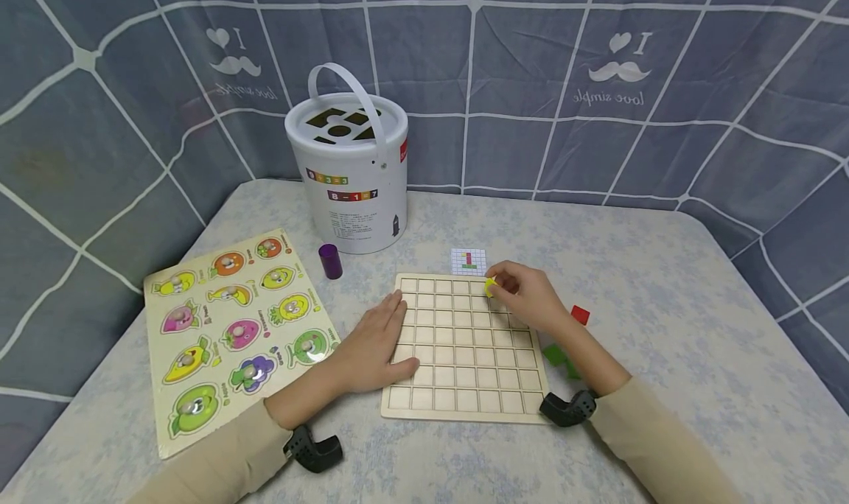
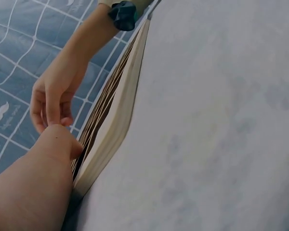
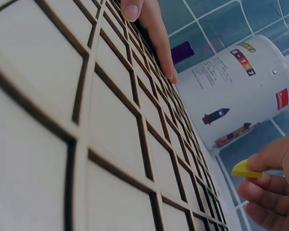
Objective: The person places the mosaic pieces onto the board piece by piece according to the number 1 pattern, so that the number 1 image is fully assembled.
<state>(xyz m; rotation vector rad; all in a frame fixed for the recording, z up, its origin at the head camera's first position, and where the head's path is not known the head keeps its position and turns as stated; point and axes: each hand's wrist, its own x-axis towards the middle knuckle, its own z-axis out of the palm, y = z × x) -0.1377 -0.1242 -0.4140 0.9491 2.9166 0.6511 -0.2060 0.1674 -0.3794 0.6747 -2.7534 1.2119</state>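
A wooden grid board (image 1: pixel 458 342) lies on the table, its square cells holding no pieces. Along its left edge rests my left hand (image 1: pixel 371 342), fingers extended and thumb over the rim. My right hand (image 1: pixel 524 294) is above the far right corner and pinches a small yellow block (image 3: pixel 247 169) with a curved side between thumb and fingers. Just behind the board is a small pattern card (image 1: pixel 468 261) printed with a grid and coloured squares. Right of the board, beside the right forearm, are a red block (image 1: pixel 580 315) and green blocks (image 1: pixel 554 354), partly covered by the arm.
A white lidded bucket (image 1: pixel 358 194) with a handle and shaped holes stands at the back. Before it is a purple cylinder (image 1: pixel 330 261). A fruit puzzle board (image 1: pixel 219 290) lies at the left, partly under the left forearm. A grid-patterned cloth (image 1: pixel 530 62) hangs behind the table.
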